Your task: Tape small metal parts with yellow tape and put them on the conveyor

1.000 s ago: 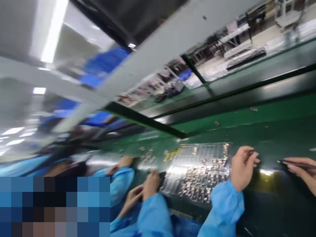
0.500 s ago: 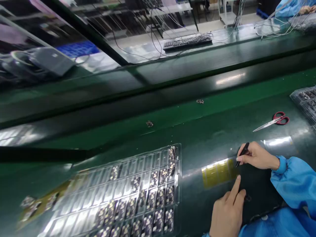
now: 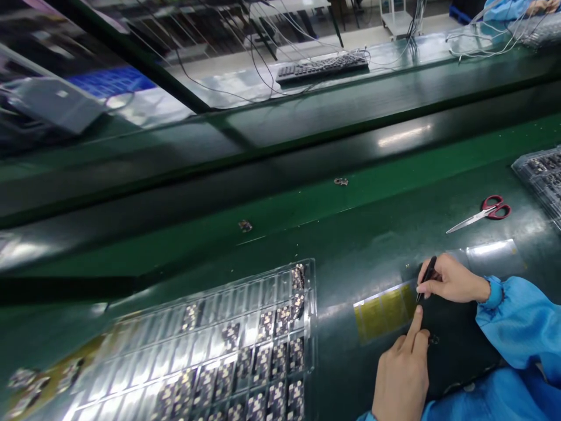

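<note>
My right hand [image 3: 451, 279] grips black tweezers [image 3: 426, 277], tip down at the right edge of a yellow film strip [image 3: 383, 310] lying on the dark green bench. My left hand [image 3: 402, 369] points its index finger at the same spot, fingertip just below the tweezer tip, other fingers curled. A small dark part [image 3: 433, 338] lies by the left hand's knuckles. Both arms wear blue sleeves.
A clear plastic tray [image 3: 219, 356] with several small circuit boards sits to the left. Red-handled scissors [image 3: 480, 213] lie at the right, another tray [image 3: 541, 175] at the far right edge. Two loose parts [image 3: 340, 181] rest on the green belt. A keyboard [image 3: 322, 67] stands beyond.
The view swung from a blurred look along the line at co-workers down to my own bench. Over the last half second my left index finger crept closer to the tweezer tip.
</note>
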`<state>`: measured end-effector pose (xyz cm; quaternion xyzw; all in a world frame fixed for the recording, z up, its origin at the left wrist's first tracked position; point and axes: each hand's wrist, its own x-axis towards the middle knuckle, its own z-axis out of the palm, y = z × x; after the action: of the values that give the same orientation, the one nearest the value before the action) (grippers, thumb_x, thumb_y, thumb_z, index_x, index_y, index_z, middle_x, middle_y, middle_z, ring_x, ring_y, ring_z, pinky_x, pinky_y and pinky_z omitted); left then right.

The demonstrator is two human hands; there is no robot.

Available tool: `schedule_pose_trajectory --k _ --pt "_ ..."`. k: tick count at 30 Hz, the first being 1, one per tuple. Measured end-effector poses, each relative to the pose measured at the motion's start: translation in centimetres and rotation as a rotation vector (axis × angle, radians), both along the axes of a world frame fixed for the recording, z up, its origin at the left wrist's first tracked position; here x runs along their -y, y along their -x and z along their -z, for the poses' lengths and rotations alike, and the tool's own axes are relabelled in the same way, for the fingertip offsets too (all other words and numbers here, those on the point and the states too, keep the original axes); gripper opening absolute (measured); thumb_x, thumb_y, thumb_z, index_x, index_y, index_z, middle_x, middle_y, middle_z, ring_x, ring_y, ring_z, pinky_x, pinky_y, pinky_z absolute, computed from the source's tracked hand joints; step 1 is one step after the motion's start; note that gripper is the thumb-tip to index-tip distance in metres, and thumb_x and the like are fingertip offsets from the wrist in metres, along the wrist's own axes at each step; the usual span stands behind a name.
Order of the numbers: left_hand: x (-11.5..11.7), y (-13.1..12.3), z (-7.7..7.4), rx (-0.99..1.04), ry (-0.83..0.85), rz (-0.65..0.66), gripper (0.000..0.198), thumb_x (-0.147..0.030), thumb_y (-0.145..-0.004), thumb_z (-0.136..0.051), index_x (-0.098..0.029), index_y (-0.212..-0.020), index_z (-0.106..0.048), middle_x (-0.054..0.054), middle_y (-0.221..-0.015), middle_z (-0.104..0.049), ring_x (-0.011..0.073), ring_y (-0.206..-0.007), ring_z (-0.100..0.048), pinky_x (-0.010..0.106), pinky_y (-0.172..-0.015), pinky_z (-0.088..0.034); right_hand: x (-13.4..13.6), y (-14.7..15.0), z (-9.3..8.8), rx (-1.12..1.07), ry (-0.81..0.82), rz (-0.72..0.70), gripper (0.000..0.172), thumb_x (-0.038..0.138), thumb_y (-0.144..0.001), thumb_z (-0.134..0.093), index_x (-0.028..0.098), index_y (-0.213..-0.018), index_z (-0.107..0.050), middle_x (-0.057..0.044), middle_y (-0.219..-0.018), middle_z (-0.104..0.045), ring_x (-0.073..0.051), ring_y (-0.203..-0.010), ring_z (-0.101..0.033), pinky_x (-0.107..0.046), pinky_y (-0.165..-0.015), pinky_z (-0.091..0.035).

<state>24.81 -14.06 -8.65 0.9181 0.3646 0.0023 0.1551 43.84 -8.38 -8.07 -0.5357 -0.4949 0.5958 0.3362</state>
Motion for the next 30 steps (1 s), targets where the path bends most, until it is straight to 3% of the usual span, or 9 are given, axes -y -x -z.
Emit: schedule_pose_trajectory --k 12,14,16,19,22,24,27,30 --pt "-0.2 0.3 -0.5 0.16 0.166 -0.086 0.029 -0.005 -0.079 -0.041 -0.019 -0.095 -0.062 0.009 -0.13 -0.052 0.0192 -0.076 -0.066 0.03 -0.064 -0.055 0.0 -0.3 -0.1 -0.205 0.112 0.146 0.026 0.035 -0.064 -0.073 0.014 -0.067 -0.059 0.002 -0.046 -0.061 -0.013 -0.045 -0.06 -0.021 -0.045 -0.046" --pt "-0.5 0.7 -0.8 0.291 0.239 -0.185 0.028 -0.01 -0.082 -0.043 -0.02 -0.097 -0.064 0.009 -0.127 -0.055 0.0202 -0.086 -0.065 0.03 -0.073 -0.054 -0.2 -0.4 0.0 -0.239 0.1 0.225 0.027 0.036 -0.065 -0.073 0.013 -0.068 -0.059 0.0 -0.047 -0.063 -0.012 -0.044 -0.06 -0.021 -0.045 -0.047" --pt "-1.3 1.2 -1.2 0.464 0.317 -0.379 0.021 -0.019 -0.083 -0.049 -0.02 -0.094 -0.067 0.009 -0.116 -0.062 0.0208 -0.093 -0.062 0.029 -0.079 -0.051 -0.5 -0.6 0.2 -0.27 0.073 0.341 0.028 0.038 -0.066 -0.072 0.013 -0.069 -0.06 -0.001 -0.048 -0.064 -0.012 -0.043 -0.06 -0.02 -0.044 -0.047" --pt "-3.0 1.7 -1.3 0.704 0.483 -0.74 0.019 -0.032 -0.078 -0.06 -0.018 -0.087 -0.069 0.005 -0.079 -0.067 0.0172 -0.071 -0.062 0.024 -0.064 -0.051 -0.9 -0.9 0.6 -0.349 0.042 0.529 0.03 0.039 -0.065 -0.074 0.013 -0.068 -0.059 -0.001 -0.049 -0.065 -0.012 -0.044 -0.062 -0.019 -0.043 -0.047" --pt "-5.0 1.0 -0.9 0.927 0.712 -0.997 0.036 -0.038 -0.068 -0.071 -0.015 -0.095 -0.066 -0.001 -0.059 -0.061 0.0124 -0.052 -0.055 0.021 -0.048 -0.045 -1.0 -0.8 0.6 -0.453 0.025 0.638 0.031 0.039 -0.063 -0.076 0.013 -0.067 -0.06 -0.002 -0.05 -0.066 -0.014 -0.045 -0.063 -0.02 -0.043 -0.048" --pt "-6.2 -0.2 -0.6 1.05 0.891 -1.043 0.043 -0.037 -0.062 -0.075 -0.013 -0.096 -0.065 0.001 -0.064 -0.064 0.0125 -0.055 -0.058 0.02 -0.049 -0.046 -0.9 -0.3 0.5 -0.504 0.016 0.676 0.03 0.038 -0.064 -0.076 0.013 -0.068 -0.06 -0.002 -0.051 -0.066 -0.014 -0.046 -0.064 -0.02 -0.044 -0.049" --pt "-7.3 -2.1 -0.5 1.159 1.153 -1.006 0.038 -0.035 -0.06 -0.077 -0.012 -0.088 -0.066 0.007 -0.081 -0.069 0.0143 -0.065 -0.063 0.021 -0.056 -0.05 -0.5 0.7 0.6 -0.507 -0.003 0.716 0.028 0.037 -0.066 -0.075 0.014 -0.07 -0.06 -0.001 -0.054 -0.066 -0.014 -0.048 -0.064 -0.02 -0.045 -0.05" --pt "-7.7 -3.1 -0.2 1.203 1.286 -0.98 0.036 -0.032 -0.062 -0.076 -0.011 -0.089 -0.066 0.011 -0.09 -0.07 0.0178 -0.074 -0.067 0.024 -0.061 -0.052 -0.2 1.7 0.9 -0.438 -0.026 0.733 0.028 0.038 -0.068 -0.074 0.014 -0.072 -0.06 -0.002 -0.057 -0.066 -0.016 -0.051 -0.065 -0.024 -0.046 -0.053"
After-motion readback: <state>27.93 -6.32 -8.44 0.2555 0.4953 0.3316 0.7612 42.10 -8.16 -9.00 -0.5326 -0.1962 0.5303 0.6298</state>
